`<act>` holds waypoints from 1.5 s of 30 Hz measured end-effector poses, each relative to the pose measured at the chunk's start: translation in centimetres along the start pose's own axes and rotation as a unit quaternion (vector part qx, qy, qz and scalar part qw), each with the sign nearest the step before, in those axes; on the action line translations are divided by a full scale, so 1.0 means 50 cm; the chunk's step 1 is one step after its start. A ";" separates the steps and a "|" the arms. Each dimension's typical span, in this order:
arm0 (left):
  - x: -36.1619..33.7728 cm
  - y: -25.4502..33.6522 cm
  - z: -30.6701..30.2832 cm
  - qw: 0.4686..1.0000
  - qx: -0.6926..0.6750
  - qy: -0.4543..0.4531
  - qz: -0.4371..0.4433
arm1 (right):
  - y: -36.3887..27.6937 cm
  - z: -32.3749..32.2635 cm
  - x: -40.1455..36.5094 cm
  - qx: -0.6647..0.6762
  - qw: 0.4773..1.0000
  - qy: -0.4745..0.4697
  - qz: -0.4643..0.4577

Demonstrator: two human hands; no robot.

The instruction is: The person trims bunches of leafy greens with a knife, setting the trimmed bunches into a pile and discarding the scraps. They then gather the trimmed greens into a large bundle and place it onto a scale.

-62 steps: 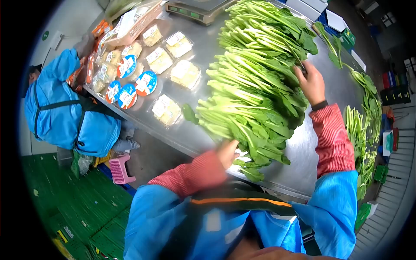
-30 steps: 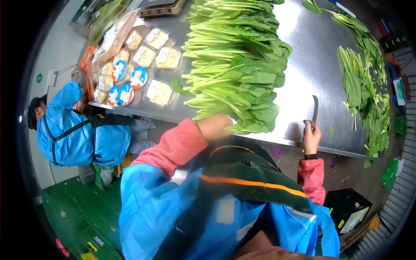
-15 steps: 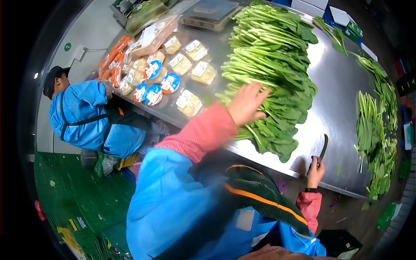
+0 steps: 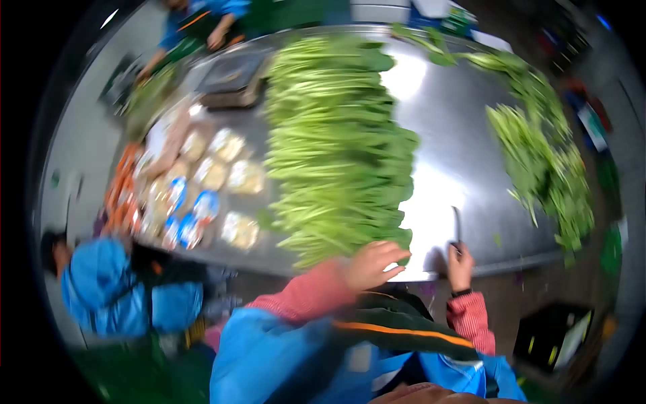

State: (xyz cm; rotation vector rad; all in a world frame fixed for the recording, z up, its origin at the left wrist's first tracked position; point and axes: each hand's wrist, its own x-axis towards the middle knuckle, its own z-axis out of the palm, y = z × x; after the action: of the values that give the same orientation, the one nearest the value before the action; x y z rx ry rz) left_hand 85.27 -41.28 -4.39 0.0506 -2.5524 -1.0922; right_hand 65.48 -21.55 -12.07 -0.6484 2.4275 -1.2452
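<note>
A long row of leafy greens (image 4: 336,148) lies on the steel table (image 4: 444,155), pale stems to the left and leaves to the right. At the row's near end is my left hand (image 4: 377,264), palm down with fingers apart, by the lowest leaves and holding nothing. My right hand (image 4: 460,266), closed round a knife (image 4: 457,225), rests at the table's near edge, the dark curved blade pointing away from me. The whole view is somewhat blurred by motion.
Packed trays (image 4: 246,177) and bags of carrots (image 4: 123,192) lie at the left, near a scale (image 4: 232,77). Loose greens (image 4: 538,161) line the right side. A co-worker (image 4: 104,286) is at the left; another person's hand (image 4: 219,35) shows at the far side.
The view has turned, and the far side now shows more. My left hand has moved from on top of the greens down to their near end. My right hand still holds the knife.
</note>
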 end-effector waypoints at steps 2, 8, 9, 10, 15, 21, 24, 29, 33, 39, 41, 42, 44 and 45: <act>0.024 0.028 0.018 0.999 -0.022 -0.033 -0.003 | 0.006 -0.013 -0.007 -0.031 0.999 0.008 -0.029; 0.111 0.116 0.092 0.995 0.001 -0.099 -0.008 | 0.063 -0.115 -0.021 -0.108 0.994 -0.007 -0.022; 0.123 0.125 0.114 0.995 0.002 -0.101 -0.007 | 0.075 -0.139 -0.022 -0.103 0.994 -0.003 -0.027; 0.133 0.125 0.146 0.996 0.008 -0.087 0.010 | 0.091 -0.167 -0.022 -0.097 0.995 -0.001 -0.034; 0.225 0.205 0.285 0.988 -0.001 -0.154 -0.003 | 0.206 -0.305 -0.012 -0.046 0.995 0.084 -0.030; 0.329 0.274 0.405 0.972 -0.039 -0.232 -0.001 | 0.310 -0.425 0.027 0.019 0.992 0.123 0.027; 0.355 0.278 0.416 0.972 -0.018 -0.233 -0.010 | 0.340 -0.415 0.072 0.019 0.991 0.128 0.022; 0.391 0.210 0.429 0.972 0.018 -0.235 0.006 | 0.299 -0.432 0.172 0.011 0.995 0.099 -0.032; 0.476 0.198 0.431 0.982 0.063 -0.176 0.019 | 0.255 -0.477 0.247 0.038 0.995 0.087 -0.030; 0.554 0.180 0.456 0.982 0.021 -0.182 -0.034 | 0.234 -0.587 0.410 0.053 0.992 0.114 -0.010; 0.581 0.173 0.463 0.984 0.024 -0.174 -0.044 | 0.273 -0.621 0.498 0.051 0.992 0.108 -0.034; 0.594 0.171 0.473 0.984 0.025 -0.168 -0.051 | 0.289 -0.640 0.546 0.033 0.991 0.122 -0.052; 0.634 0.172 0.498 0.989 0.018 -0.138 -0.058 | 0.325 -0.678 0.656 0.003 0.993 0.116 -0.036; 0.651 0.174 0.509 0.991 0.021 -0.112 -0.072 | 0.273 -0.715 0.689 -0.016 0.995 0.093 -0.021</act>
State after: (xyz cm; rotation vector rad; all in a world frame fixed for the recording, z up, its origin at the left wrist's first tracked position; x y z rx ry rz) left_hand 47.13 -23.20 -4.18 0.1321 -2.8107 -1.1542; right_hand 15.89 -9.04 -6.26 -0.6196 2.6010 -1.3415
